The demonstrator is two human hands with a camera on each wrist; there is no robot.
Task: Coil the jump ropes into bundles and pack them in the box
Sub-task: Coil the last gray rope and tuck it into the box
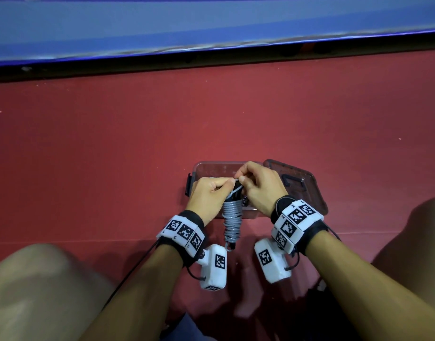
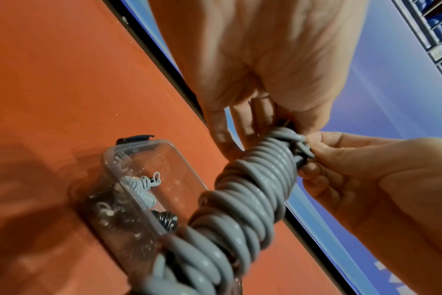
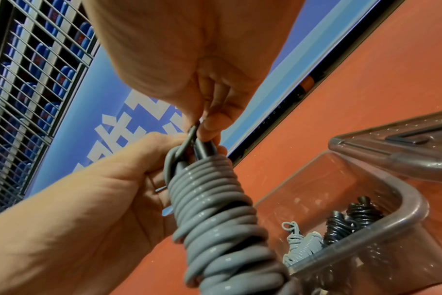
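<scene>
Both hands, left hand (image 1: 208, 193) and right hand (image 1: 259, 187), pinch the grey rope bundle's (image 1: 232, 221) loose end; box (image 1: 206, 167) beyond already holds bundles, this one seemingly almost finished.

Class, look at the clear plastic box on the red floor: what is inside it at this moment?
Inside the clear box lie a light grey coiled bundle and black coiled bundles. The grey rope bundle held in both hands covers part of the box, so the full count stays hidden.
</scene>
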